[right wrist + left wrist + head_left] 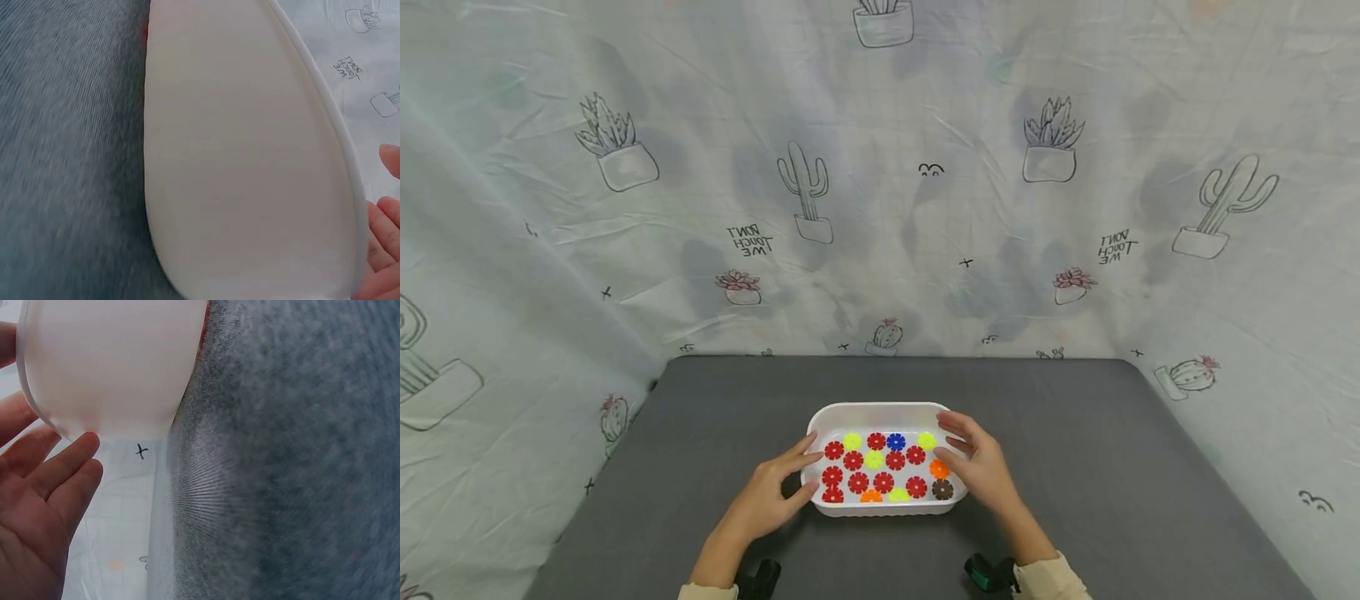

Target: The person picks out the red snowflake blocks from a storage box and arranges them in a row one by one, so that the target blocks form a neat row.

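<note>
A white oval-cornered tray (883, 509) stands on the grey table, holding flat notched plastic discs spread over its floor. Most are red discs (858, 482), with several yellow discs (873, 459), two orange discs (939, 469), one blue disc (896, 442) and one brown disc (942, 489). My left hand (763, 500) is at the tray's left end, fingers spread and fingertips at the rim. Over the right end reaches my right hand (985, 467), thumb and fingers apart above the rim. Both wrist views show the tray's outer wall (112, 369) (250, 156) beside the fingers.
The grey tabletop (737, 392) extends around the tray on all sides. A pale curtain (880, 208) printed with cacti and potted plants hangs behind the table and along both sides. Dark wrist devices (988, 573) sit near the cream sleeves (1051, 579).
</note>
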`<state>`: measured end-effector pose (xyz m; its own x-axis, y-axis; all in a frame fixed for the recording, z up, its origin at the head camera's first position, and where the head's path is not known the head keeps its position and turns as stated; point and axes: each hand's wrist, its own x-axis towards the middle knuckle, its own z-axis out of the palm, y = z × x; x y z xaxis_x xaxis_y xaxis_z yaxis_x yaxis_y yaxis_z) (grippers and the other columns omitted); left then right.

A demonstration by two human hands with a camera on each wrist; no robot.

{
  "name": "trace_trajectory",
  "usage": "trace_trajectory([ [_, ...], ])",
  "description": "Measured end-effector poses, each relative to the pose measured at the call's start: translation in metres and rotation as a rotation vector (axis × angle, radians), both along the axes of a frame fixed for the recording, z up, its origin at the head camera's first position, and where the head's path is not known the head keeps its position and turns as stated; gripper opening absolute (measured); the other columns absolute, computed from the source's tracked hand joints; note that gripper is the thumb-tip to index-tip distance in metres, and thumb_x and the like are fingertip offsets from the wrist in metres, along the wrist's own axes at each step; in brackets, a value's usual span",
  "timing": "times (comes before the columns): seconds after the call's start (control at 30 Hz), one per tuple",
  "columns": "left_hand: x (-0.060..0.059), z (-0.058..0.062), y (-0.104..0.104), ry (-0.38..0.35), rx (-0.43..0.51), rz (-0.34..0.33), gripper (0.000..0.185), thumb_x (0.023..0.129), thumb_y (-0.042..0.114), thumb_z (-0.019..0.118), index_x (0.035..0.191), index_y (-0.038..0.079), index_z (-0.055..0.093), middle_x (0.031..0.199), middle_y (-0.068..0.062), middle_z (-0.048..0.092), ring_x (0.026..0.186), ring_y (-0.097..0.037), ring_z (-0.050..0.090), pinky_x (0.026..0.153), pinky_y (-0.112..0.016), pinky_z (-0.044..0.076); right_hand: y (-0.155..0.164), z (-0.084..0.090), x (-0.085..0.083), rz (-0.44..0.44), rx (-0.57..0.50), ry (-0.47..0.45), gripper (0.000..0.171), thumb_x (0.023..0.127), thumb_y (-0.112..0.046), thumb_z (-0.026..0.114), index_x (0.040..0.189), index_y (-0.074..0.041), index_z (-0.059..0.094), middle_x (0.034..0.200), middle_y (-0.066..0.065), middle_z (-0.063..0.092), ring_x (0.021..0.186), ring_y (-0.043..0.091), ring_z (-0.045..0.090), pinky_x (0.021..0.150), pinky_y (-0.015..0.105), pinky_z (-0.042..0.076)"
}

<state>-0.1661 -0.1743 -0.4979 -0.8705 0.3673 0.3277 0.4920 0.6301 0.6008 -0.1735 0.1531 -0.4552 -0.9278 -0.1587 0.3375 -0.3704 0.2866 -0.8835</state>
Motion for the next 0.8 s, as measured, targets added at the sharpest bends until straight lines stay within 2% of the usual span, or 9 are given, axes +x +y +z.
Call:
trace_trajectory([
  [0.13,0.000,-0.003,0.000,0.016,-0.001,-0.002,0.040,0.086,0.024,0.068,0.123,0.008,0.064,0.144,-0.011,0.047,0.126,-0.030,0.051,0.095,-0.055,0.046,-0.003,-0.017,-0.012,0.024,-0.051,-0.019,0.051,0.083,-0.004,0.071,0.129,0.002,0.052,0.131,0.021,0.055,0.120,0.037,0.054,0.098,0.049,0.043],
  [0.3,0.000,-0.004,0.000,0.015,0.007,0.001,0.041,0.086,0.025,0.068,0.123,0.008,0.065,0.144,-0.010,0.047,0.126,-0.030,0.051,0.095,-0.055,0.045,-0.012,-0.010,-0.014,0.044,-0.061,-0.092,0.052,0.083,-0.005,0.071,0.130,0.001,0.051,0.133,0.023,0.053,0.124,0.035,0.052,0.102,0.045,0.041],
  [0.5,0.001,-0.004,-0.001,-0.017,0.007,0.010,0.042,0.086,0.027,0.068,0.124,0.009,0.064,0.146,-0.007,0.045,0.128,-0.029,0.049,0.096,-0.055,0.045,-0.025,0.006,-0.011,0.069,-0.043,-0.160,0.054,0.083,0.001,0.068,0.132,0.007,0.046,0.135,0.025,0.050,0.127,0.039,0.047,0.105,0.051,0.036],
  [0.8,0.000,0.000,0.000,-0.038,0.024,0.005,0.042,0.086,0.027,0.068,0.123,0.008,0.064,0.146,-0.007,0.044,0.128,-0.029,0.049,0.096,-0.055,0.044,-0.030,-0.017,-0.032,0.013,0.061,-0.202,0.046,0.083,0.000,0.068,0.127,-0.004,0.055,0.128,0.011,0.059,0.122,0.030,0.054,0.106,0.051,0.037],
])
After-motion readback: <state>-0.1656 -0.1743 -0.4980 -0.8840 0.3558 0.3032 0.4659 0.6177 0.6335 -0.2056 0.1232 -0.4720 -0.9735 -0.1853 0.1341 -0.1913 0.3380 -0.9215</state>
